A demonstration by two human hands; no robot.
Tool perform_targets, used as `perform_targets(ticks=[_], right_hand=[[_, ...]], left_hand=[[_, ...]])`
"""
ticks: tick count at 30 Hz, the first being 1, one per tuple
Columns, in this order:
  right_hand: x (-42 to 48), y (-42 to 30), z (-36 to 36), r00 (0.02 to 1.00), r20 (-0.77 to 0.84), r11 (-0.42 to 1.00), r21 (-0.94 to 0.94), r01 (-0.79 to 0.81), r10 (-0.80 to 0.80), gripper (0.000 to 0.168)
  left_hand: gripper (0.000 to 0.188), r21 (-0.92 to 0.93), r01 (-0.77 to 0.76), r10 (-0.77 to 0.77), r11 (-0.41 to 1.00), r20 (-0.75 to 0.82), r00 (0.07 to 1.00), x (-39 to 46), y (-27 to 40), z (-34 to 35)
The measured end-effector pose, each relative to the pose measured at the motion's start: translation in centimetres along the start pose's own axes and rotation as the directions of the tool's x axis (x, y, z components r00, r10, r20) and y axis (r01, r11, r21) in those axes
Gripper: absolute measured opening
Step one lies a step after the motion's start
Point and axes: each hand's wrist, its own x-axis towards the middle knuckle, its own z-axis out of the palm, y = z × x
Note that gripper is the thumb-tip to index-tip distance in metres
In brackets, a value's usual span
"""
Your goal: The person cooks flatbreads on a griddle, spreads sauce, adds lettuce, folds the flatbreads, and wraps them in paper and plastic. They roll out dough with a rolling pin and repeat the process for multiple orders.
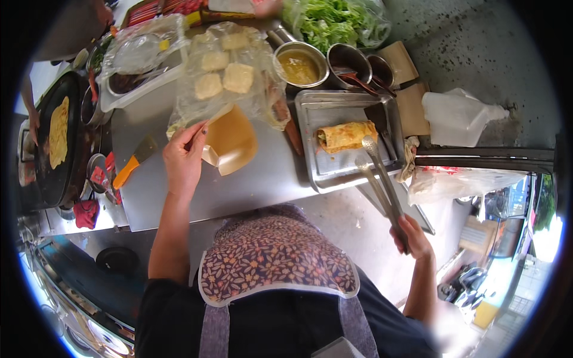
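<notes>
My left hand [186, 152] pinches the edge of a brown paper food bag [233, 138], holding it above the steel worktop [250, 183]. The bag's mouth appears partly spread. In my right hand [412, 237] is a pair of metal tongs [385, 188], its perforated tips by the right end of a rolled, filled flatbread [342, 136]. Whether the tips touch the roll I cannot tell. The roll lies in a rectangular steel tray [322, 172], with a dark flat-bladed tool [385, 127] at the tray's right side.
Dough pieces [238, 77] lie under plastic sheeting behind the bag. A pot of yellow liquid [299, 66] and bagged lettuce [335, 22] stand farther back. An orange-handled scraper [130, 168] rests at left. Beyond it, another person's hand [34, 125] is beside a griddle [47, 179] bearing a flatbread [59, 134].
</notes>
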Motion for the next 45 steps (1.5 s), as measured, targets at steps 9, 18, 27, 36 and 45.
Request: perform_targets(ticks=[9,18,27,36,45], right_hand=[[15.2,-0.5,-2.5,0.948,0.288,0.975,0.210,0.075,-0.135,0.033],[16.1,-0.4,-6.5,0.901,0.397,0.982,0.141,0.127,-0.174,0.032],[17.6,-1.4,-5.2,0.890,0.427,0.982,0.159,0.099,-0.159,0.034],[13.5,1.3,-3.6,0.910,0.307,0.960,0.098,0.262,-0.280,0.055],[5.8,0.0,0.0,0.879,0.220,0.896,-0.045,0.441,-0.422,0.065]], left_hand=[[0.022,0.046,-0.024,0.021,0.999,0.065,0.998,-0.7,3.3,9.9],[0.023,0.205,-0.046,0.048,0.978,-0.004,0.999,-3.0,5.8,12.7],[0.020,0.256,-0.069,0.078,0.964,-0.028,0.997,-3.9,5.8,13.4],[0.023,0.402,-0.139,0.163,0.905,-0.026,0.986,-3.3,5.8,12.4],[0.020,0.374,-0.294,0.287,0.879,0.077,0.955,0.4,6.4,15.2]])
